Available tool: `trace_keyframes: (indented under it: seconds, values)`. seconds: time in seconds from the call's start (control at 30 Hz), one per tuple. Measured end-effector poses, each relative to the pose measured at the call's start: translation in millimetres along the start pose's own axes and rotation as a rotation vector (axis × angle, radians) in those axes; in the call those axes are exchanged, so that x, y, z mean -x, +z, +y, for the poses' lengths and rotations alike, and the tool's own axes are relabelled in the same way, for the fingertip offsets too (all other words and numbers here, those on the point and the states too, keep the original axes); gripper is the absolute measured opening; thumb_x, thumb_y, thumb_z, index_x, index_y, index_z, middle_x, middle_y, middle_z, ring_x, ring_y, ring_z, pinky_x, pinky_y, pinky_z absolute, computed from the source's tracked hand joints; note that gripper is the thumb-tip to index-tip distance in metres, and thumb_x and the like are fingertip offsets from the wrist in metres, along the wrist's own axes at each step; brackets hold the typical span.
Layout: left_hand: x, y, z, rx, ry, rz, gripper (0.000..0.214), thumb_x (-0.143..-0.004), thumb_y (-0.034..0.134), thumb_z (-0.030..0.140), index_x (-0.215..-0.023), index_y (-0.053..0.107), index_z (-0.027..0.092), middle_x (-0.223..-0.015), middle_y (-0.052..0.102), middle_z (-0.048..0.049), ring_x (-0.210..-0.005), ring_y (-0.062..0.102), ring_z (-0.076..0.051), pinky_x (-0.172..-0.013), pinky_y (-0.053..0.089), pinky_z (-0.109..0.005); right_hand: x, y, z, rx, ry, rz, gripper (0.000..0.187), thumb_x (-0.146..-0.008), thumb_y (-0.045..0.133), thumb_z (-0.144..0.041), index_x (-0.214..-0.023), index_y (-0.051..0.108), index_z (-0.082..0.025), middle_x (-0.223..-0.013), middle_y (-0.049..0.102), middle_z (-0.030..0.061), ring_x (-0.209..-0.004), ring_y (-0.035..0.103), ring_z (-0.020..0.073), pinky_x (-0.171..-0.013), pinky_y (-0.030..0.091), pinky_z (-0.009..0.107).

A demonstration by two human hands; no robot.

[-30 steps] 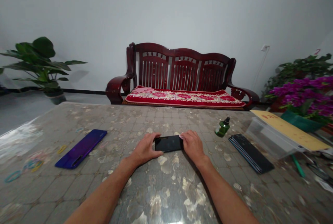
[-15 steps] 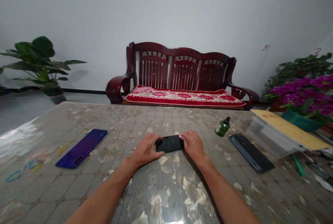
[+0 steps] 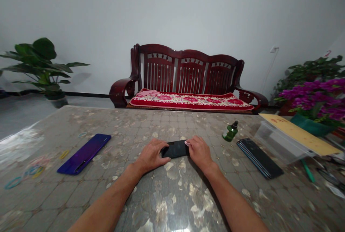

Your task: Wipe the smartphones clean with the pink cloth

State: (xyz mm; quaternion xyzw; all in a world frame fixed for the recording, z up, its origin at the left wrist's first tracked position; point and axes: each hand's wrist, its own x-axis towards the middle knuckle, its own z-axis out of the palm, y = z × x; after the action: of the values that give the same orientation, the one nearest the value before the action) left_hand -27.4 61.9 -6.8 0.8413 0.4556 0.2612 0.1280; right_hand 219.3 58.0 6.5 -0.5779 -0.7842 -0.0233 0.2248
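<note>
A dark phone (image 3: 176, 149) lies sideways in front of me on the patterned tablecloth (image 3: 167, 192), its black face up. My left hand (image 3: 153, 153) grips its left end, thumb on the near edge and fingers on the far edge. At the right end, my right hand (image 3: 198, 153) has its fingers closed over the phone's corner. Between those fingers shows a small pale pinkish scrap (image 3: 187, 142), perhaps cloth or tissue; most of it is hidden.
To the left lie a purple-blue phone (image 3: 84, 154) and several coloured hair ties (image 3: 33, 170). On the right stand a green spray bottle (image 3: 230, 132), a stack of dark phones (image 3: 260, 158) and a clear plastic box (image 3: 283, 142) under a yellow envelope (image 3: 299, 133).
Both hands stay at the phone's ends. My right hand and the pale scrap have shifted very slightly left; little else differs.
</note>
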Motion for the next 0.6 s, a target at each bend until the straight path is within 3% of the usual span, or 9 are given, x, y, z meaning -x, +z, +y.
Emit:
trace_keyframes:
  seconds: [0.13,0.4,0.5,0.6]
  values:
    - [0,-1.7,2,-0.052,0.023,-0.018,0.036,-0.07,0.075,0.032,-0.105,0.069,0.025,-0.108,0.072,-0.0038,-0.102,0.061,-0.028,-0.092,0.047,-0.038,2,0,4,0.05,0.05,0.012,0.024,-0.096,0.048,-0.019,-0.092,0.072,-0.022,-0.09,0.065,0.0068,-0.091,0.058,0.0202,-0.082,0.043,0.029]
    - [0,-5.1,3,-0.043,0.037,-0.014,0.034,-0.074,0.073,0.033,-0.106,0.07,0.025,-0.104,0.073,-0.0042,-0.102,0.062,-0.027,-0.092,0.047,-0.036,7,1,-19,-0.051,-0.128,-0.061,0.021,-0.095,0.051,-0.02,-0.096,0.071,-0.025,-0.09,0.064,0.0033,-0.091,0.058,0.0166,-0.081,0.042,0.025]
    - [-1,-7.5,3,-0.063,0.007,-0.068,0.019,-0.085,0.061,0.032,-0.099,0.073,0.024,-0.094,0.074,-0.0051,-0.095,0.065,-0.025,-0.088,0.048,-0.035,4,-2,-5,-0.015,-0.021,-0.042,0.021,-0.094,0.052,-0.018,-0.092,0.072,-0.024,-0.089,0.065,0.0044,-0.09,0.059,0.0174,-0.08,0.042,0.026]
    - [-1,-8.8,9,-0.064,0.041,-0.128,0.02,-0.09,0.059,0.036,-0.096,0.073,0.024,-0.096,0.074,-0.0063,-0.098,0.065,-0.026,-0.091,0.047,-0.037,1,-2,12,-0.018,0.1,-0.007,0.022,-0.092,0.052,-0.016,-0.091,0.073,-0.023,-0.09,0.067,0.005,-0.09,0.06,0.0179,-0.079,0.042,0.026]
